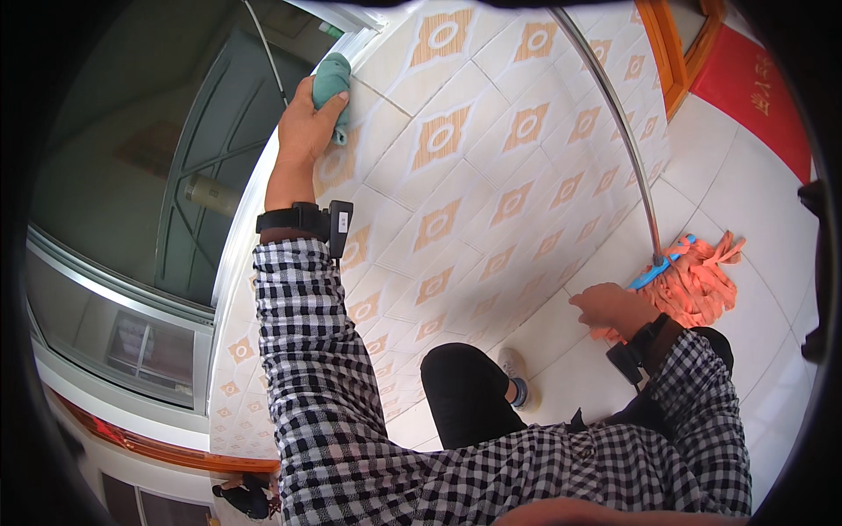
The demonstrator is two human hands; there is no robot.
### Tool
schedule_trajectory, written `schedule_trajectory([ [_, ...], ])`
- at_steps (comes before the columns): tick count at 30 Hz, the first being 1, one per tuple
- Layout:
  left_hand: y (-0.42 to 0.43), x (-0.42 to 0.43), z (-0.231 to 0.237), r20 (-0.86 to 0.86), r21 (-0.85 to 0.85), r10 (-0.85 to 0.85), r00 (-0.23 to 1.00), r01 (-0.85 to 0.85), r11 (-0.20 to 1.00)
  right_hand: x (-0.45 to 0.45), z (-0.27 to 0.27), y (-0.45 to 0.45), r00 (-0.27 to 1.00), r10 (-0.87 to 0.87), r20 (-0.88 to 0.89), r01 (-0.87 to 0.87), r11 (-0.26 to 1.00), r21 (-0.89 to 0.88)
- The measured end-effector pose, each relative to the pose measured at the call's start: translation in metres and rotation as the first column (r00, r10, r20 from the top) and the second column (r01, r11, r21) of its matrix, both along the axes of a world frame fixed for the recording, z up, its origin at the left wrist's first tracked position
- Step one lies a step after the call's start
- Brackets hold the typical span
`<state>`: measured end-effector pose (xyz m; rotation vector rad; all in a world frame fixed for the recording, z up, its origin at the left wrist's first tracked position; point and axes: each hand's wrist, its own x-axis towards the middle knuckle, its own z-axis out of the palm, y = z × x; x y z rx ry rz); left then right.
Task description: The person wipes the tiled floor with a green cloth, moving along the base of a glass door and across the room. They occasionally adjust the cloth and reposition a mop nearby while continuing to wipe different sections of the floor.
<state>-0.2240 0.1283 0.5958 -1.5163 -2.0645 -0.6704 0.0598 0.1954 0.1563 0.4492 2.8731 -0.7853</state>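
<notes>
My left hand (308, 125) is raised at the upper left, its fingers and thumb around a folded green cloth (332, 82). The cloth lies against the patterned wall tiles (439, 137), beside the white frame of a window. Lower right, my right hand (608, 309) hangs with curled fingers above the floor; its palm is hidden, and no object shows in it. Behind it, in the view, a mop head of orange strips (697, 283) with a blue holder (661, 266) lies on the floor. The mop's metal pole (618, 112) slants up towards the top of the picture.
Sliding window panes (151, 348) in metal frames fill the left side. At the upper right are an orange wooden door frame (691, 66) and a red mat (756, 98) bearing writing. Another person (247, 496) shows small at the lower left. My bent knee is near the wall.
</notes>
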Motion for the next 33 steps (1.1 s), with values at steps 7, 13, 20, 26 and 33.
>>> schedule_trajectory([
  [7,0.072,0.012,0.027,0.068,-0.049,-0.007,0.998,0.010,0.999,0.003,0.003,-0.001,0.999,0.012,-0.033,-0.011,0.999,0.038],
  [13,0.103,0.022,0.030,0.057,-0.008,-0.070,0.996,0.071,0.997,0.005,-0.002,0.005,0.998,0.037,-0.053,-0.032,0.995,0.092],
  [20,0.076,0.019,0.043,0.215,-0.128,-0.165,0.963,0.195,0.972,0.012,-0.011,0.023,1.000,-0.011,-0.016,0.013,0.993,0.121],
  [26,0.009,0.006,0.043,0.282,-0.142,-0.064,0.957,0.108,0.984,0.013,-0.010,0.024,0.999,0.000,-0.033,0.003,0.996,0.092],
  [33,-0.144,-0.054,0.031,0.483,-0.051,0.066,0.873,-0.047,0.998,0.021,-0.004,0.022,0.998,0.051,-0.041,-0.048,0.996,0.081],
])
